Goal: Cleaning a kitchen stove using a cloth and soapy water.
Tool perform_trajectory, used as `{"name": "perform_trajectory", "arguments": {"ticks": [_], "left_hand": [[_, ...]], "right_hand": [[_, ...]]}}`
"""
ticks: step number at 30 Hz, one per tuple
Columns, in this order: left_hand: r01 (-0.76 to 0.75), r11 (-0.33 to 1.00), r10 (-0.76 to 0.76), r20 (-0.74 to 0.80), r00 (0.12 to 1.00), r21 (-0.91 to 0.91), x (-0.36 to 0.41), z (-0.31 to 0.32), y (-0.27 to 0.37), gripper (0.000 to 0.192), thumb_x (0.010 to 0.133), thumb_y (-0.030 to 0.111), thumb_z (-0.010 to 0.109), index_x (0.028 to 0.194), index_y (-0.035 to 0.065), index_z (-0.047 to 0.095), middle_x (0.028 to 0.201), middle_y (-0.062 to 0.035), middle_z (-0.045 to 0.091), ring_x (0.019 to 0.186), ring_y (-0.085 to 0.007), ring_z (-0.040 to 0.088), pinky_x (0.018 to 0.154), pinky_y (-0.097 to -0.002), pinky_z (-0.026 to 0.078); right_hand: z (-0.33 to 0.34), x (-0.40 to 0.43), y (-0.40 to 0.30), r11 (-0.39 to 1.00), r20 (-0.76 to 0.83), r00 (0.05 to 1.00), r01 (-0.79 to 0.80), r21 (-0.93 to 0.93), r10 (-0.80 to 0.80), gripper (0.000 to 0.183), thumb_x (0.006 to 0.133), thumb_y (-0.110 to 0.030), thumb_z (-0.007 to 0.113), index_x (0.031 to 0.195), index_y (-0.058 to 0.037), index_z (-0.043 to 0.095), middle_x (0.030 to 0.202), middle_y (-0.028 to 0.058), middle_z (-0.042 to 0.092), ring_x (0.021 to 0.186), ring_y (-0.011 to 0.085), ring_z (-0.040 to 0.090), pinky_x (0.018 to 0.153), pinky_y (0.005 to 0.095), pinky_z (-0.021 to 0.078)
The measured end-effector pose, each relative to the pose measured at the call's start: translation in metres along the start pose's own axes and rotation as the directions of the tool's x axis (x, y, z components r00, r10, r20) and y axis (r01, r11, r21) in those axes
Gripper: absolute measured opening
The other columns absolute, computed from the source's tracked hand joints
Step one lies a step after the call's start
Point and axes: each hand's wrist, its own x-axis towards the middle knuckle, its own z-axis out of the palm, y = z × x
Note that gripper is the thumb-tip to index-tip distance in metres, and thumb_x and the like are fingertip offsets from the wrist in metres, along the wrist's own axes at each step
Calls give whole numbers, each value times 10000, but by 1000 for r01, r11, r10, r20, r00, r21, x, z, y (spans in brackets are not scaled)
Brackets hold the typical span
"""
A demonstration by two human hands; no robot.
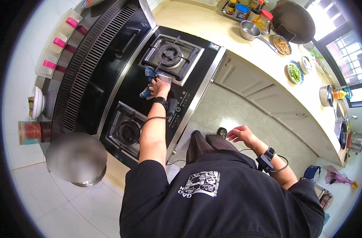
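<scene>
My left hand (pixel 160 86) is pressed onto a crumpled blue-and-grey cloth (pixel 146 94) on the black glass of a gas cooktop (pixel 133 84). The cloth lies between the two burners, touching the near edge of the upper burner's steel tray. That upper burner (pixel 170 56) has its pan support in place, and the lower burner (pixel 128 131) is partly behind my left forearm. My right hand (pixel 243 135) hangs over the floor beside my legs, fingers loosely bent, with nothing in it. Both wrists wear strapped devices with cables.
A slatted range hood (pixel 94 68) rises along the left. On the right counter (pixel 195 22) stand a steel saucepan (pixel 250 29), a dark wok (pixel 292 22), a plate of chopped greens (pixel 295 73), a plate of shreds (pixel 282 45) and bottles. A blurred round patch covers something at lower left.
</scene>
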Motion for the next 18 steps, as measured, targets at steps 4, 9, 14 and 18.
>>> {"name": "perform_trajectory", "arguments": {"ticks": [4, 9, 14, 18], "left_hand": [[-50, 999, 50, -13, 999, 10, -51, 23, 8, 479, 743, 206, 584, 1203, 171, 455, 1316, -23, 310, 1200, -338, 291, 953, -539, 295], [-68, 997, 68, 11, 998, -24, -99, 51, 19, 450, 701, 187, 601, 1140, 167, 504, 1267, -52, 336, 1190, -365, 284, 968, -525, 295], [-111, 591, 435, 201, 878, -799, -171, 114, 52, 146, 524, 155, 556, 621, 47, 558, 613, -43, 556, 542, -217, 535, 506, -320, 427], [166, 718, 511, 674, 533, -676, -304, 178, 119, 209, 544, 101, 545, 750, 78, 564, 764, -57, 559, 739, -223, 570, 646, -397, 490]], "right_hand": [[-19, -27, 27, 998, -24, 999, 26, 53, -24, 261, 873, -176, 468, 903, 34, 619, 835, 100, 640, 753, 160, 616, 643, 258, 495], [-64, -72, 75, 971, -89, 990, 126, 204, -109, 268, 887, -205, 472, 913, 25, 608, 868, 109, 639, 768, 172, 614, 653, 266, 489], [-149, -152, 144, 905, -274, 950, 245, 348, -151, 258, 888, -217, 482, 904, 10, 604, 867, 104, 642, 778, 172, 619, 666, 263, 492], [-214, -208, 211, 857, -411, 906, 288, 427, -100, 250, 870, -227, 515, 911, 0, 612, 860, 95, 644, 777, 150, 620, 671, 266, 504]]}}
